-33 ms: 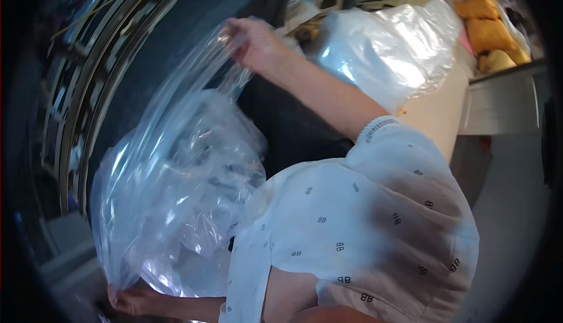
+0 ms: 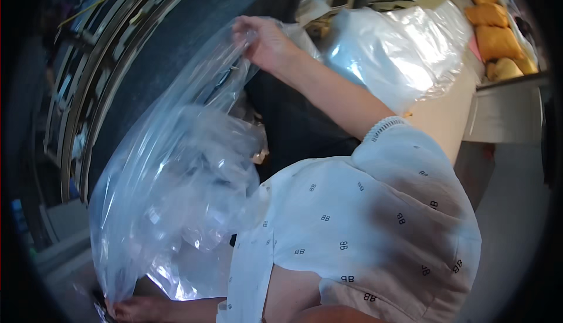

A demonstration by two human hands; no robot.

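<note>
A large, crumpled clear plastic bag is stretched between my two hands. At the far end, my right hand pinches its gathered upper edge with the fingers closed. Down at the lower left, my left hand grips the opposite end of the plastic. Between the hands the film hangs in long shiny folds and bunches up in front of my body. Whatever lies behind the bunched part is hard to make out through it.
On a pale table to the right lies another bundle of clear plastic. Several orange-yellow packs sit at the far right, above a pale cabinet. A long metal frame with rails runs along the left. A dark surface lies beyond the bag.
My right hand appears slightly farther right, along with the surroundings. The plastic's folds have shifted, and a small pinkish-brown patch now shows at the bag's right edge. Both hands keep their hold.
</note>
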